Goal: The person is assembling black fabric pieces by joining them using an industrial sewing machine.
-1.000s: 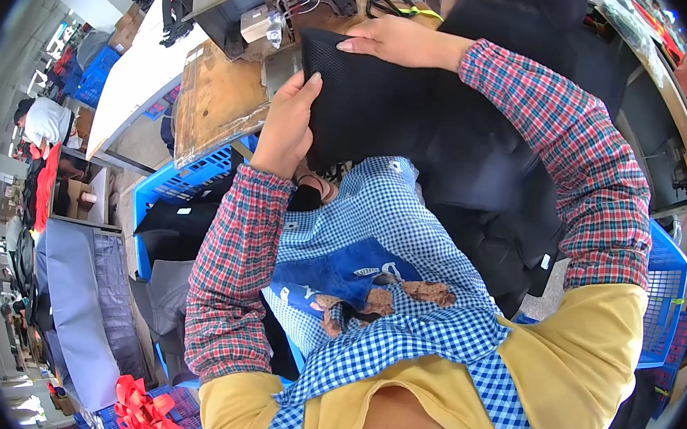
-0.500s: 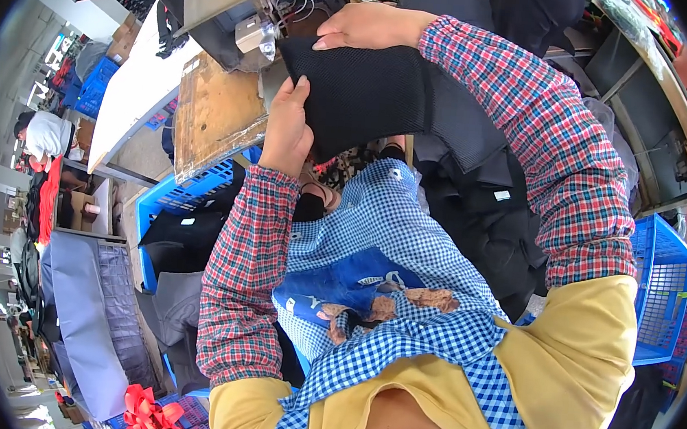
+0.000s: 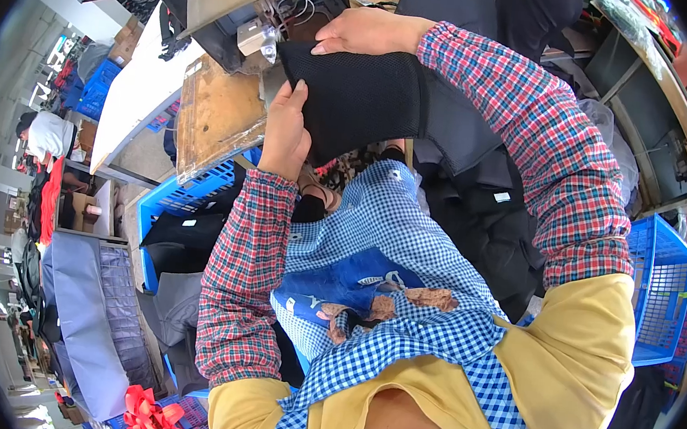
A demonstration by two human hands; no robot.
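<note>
Black mesh fabric piece [image 3: 353,101]: I see it held up between both hands, just in front of the sewing machine, above the lap; biggest thing in the work.
Dark fabric pile [image 3: 483,210]: I see it on the person's right, running under the right forearm, touching the mesh piece's right edge.
Blue crate, right [image 3: 663,300]: I see it beside the pile, contents hidden.
Blue crate, left [image 3: 189,201]: under the worn wooden board [image 3: 213,113], dark cloth inside.
Checked apron [image 3: 390,243]: across the lap, below the mesh piece.
Sewing machine [image 3: 255,11]: grey head with wires, just beyond the piece's top-left corner.
Right hand [image 3: 367,33]: I see it laid flat along the top edge, fingers stretched, pressing rather than pinching; thumb hidden, so I cannot tell how firm the hold is.
Left hand [image 3: 285,132]: I see it closed on the left edge, fingers curled behind, thumb up along the front.
Risk 1: I judge the top edge could slip, since the right hand only presses flat.
Risk 2: the corner could snag on the machine's wires, being so near.
Risk 3: the mesh could skew or bunch if the hands pull unevenly.
</note>
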